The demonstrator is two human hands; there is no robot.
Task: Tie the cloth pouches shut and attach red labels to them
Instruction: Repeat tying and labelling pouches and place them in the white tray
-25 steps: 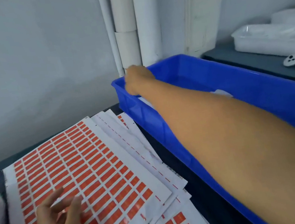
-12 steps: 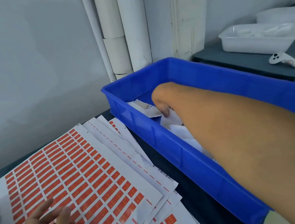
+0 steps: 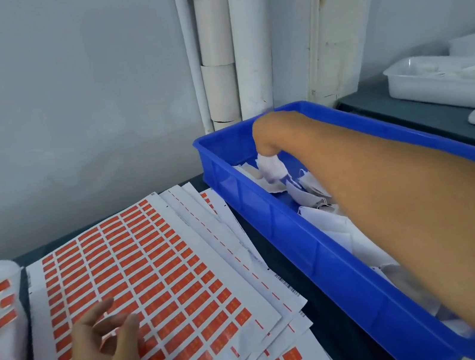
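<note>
Cloth pouch (image 3: 272,167), white, lifted from blue bin (image 3: 331,261).

Pinched at its gathered top by the right hand (image 3: 270,136), above other pouches in the bin. Judged light, soft and limp; best taken near the mouth. Left hand (image 3: 102,353) is held relaxed, holding nothing, over the red label sheet (image 3: 148,257).

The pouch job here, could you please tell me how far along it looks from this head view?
Done: pouches with red labels lie in the clear tray at far left. In hand: the right hand grips a white pouch over the blue bin; the left hand rests on the label sheet. Left: that pouch needs tying and labelling, and more white pouches remain in the bin. The sheet still holds many labels.
</note>
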